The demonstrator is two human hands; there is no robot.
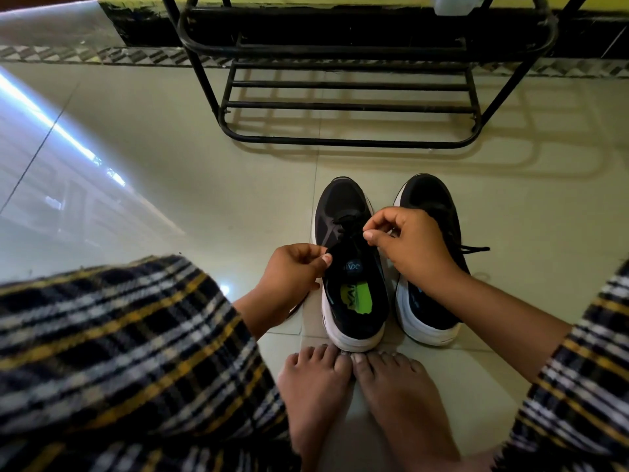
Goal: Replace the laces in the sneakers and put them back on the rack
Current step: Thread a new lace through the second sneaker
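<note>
Sneakers stand side by side on the floor [204,199], toes toward the rack [350,107], heels just in front of the person's bare feet [357,379]. The left hand [292,274] and the right hand [405,243] each have curled fingers pinching what looks like the black lace [347,226] of the left sneaker [350,301], though the dark lace is hard to trace. The right sneaker [429,321] shows a lace end [476,249] trailing off its side. Lacing seems mid-way on the left one; whether these laces are old or new I cannot tell. Both sneakers are not yet on the rack, whose lower bars hold nothing.
</note>
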